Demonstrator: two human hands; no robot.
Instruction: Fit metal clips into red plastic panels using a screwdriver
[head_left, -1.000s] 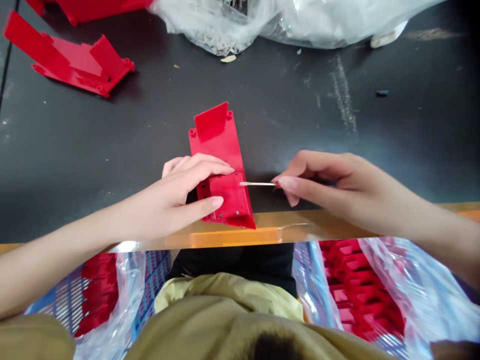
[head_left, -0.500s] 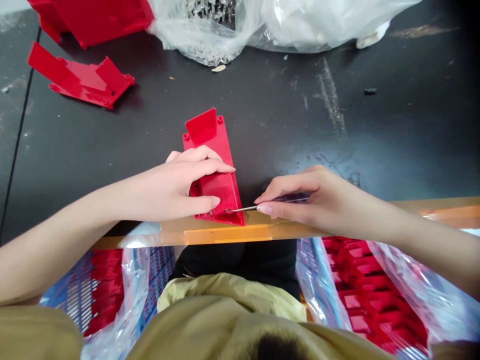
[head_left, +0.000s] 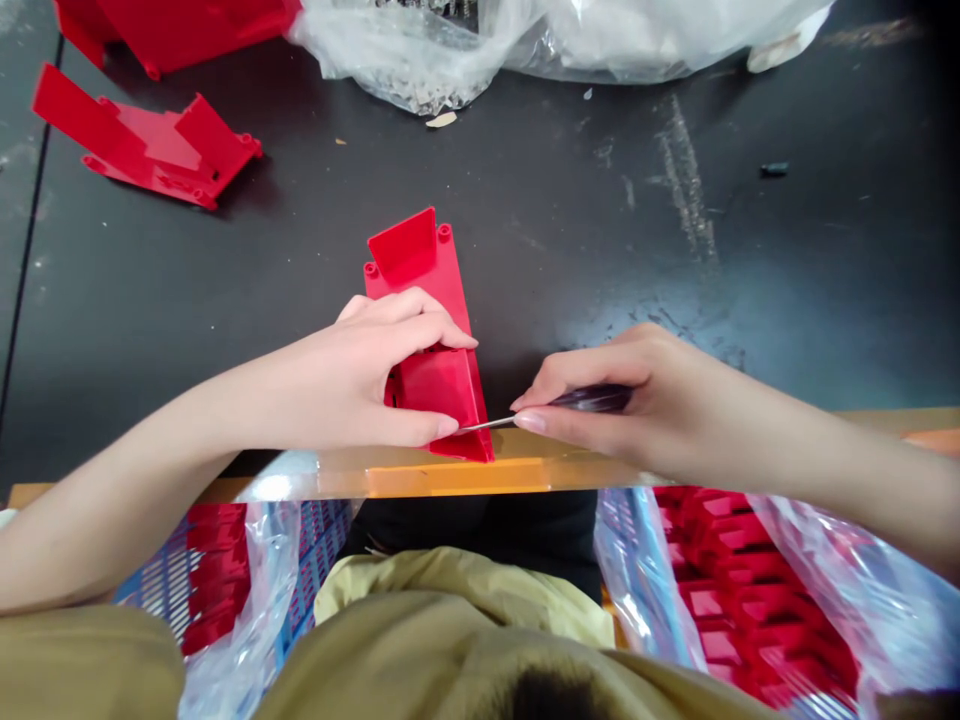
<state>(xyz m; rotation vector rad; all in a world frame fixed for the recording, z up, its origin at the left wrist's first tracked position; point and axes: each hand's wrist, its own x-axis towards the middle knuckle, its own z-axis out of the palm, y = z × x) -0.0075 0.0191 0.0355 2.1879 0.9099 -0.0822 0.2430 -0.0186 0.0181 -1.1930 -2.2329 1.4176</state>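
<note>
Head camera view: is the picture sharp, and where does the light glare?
In the head view, the red plastic part, the left hand, the right hand and its thin screwdriver look fairly sharp; pale glare sheens the dark tabletop and flares white on the table's orange edge; the dark patch at the bottom edge is soft and blurred.
</note>
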